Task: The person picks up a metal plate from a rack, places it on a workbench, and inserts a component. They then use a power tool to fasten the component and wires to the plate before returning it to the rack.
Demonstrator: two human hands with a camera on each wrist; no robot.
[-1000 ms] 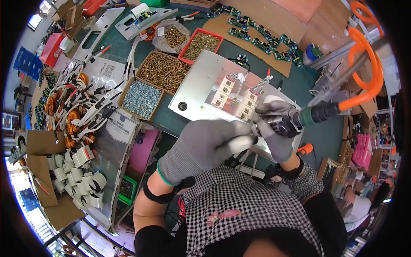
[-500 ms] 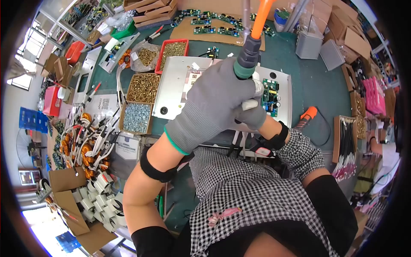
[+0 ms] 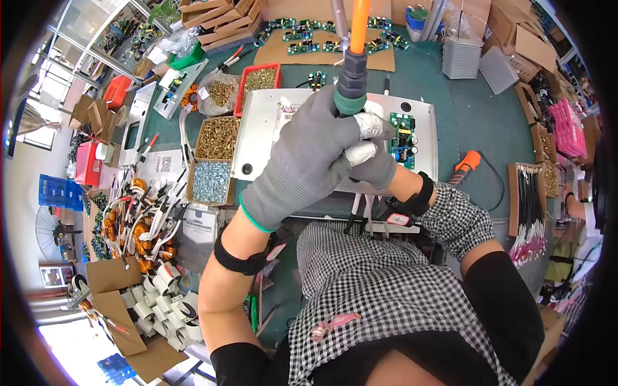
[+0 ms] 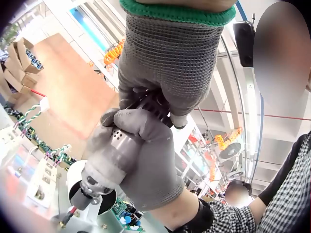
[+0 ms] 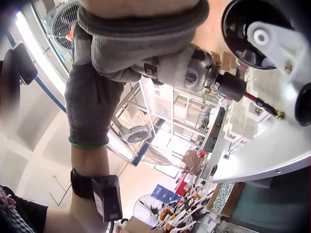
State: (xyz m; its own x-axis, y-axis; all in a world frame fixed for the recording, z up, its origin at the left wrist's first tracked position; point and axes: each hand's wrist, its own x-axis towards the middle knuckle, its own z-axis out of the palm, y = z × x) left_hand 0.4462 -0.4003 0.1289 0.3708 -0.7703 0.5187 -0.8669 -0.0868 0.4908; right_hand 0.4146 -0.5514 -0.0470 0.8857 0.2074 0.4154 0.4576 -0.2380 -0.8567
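Note:
Both gloved hands hold an air screwdriver (image 4: 109, 162), upright over a white metal panel (image 3: 261, 119). My left hand (image 3: 302, 148) is wrapped round its upper body, just under the green collar (image 3: 349, 103). Lower down, my right hand (image 4: 153, 160) grips the body near the nose. In the right wrist view the bit (image 5: 255, 99) points at the panel, with a small brass-coloured screw (image 5: 279, 114) at its tip. Beside the bit stands a white cylinder (image 4: 75, 172) with a dark inside. White terminal blocks (image 4: 43, 182) and a green circuit board (image 3: 404, 138) sit on the panel.
An orange hose (image 3: 359, 29) rises from the driver. Left of the panel stand boxes of brass screws (image 3: 217, 138) and silvery hardware (image 3: 210, 182), plus a red tray (image 3: 260, 80). An orange-handled tool (image 3: 465, 167) lies right. Circuit boards (image 3: 302, 46) lie on cardboard behind.
The driver has swung from lying sideways to upright over the panel. My left hand has moved from near its tip to its upper body. The head view has shifted too.

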